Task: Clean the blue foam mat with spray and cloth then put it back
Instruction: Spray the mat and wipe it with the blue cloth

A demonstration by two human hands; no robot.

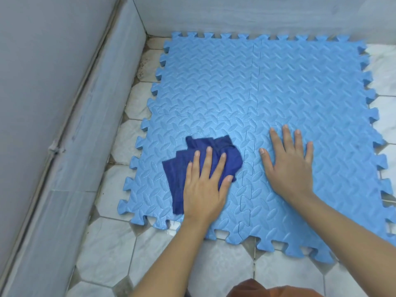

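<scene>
The blue foam mat (278,86), made of interlocking puzzle tiles with a raised leaf pattern, lies flat on the tiled floor in a room corner. A dark blue cloth (222,151), folded and rumpled, rests on the mat's near left tile. My left hand (203,185) lies flat on the cloth with fingers spread, pressing it against the mat. My right hand (289,161) rests palm down on the bare mat to the right of the cloth, fingers apart, holding nothing. No spray bottle is in view.
White octagonal floor tiles (120,254) with dirty grout surround the mat on the near and left sides. A grey wall with a tiled skirting (70,168) runs along the left, and another wall (257,16) stands behind the mat. Orange fabric (267,290) shows at the bottom edge.
</scene>
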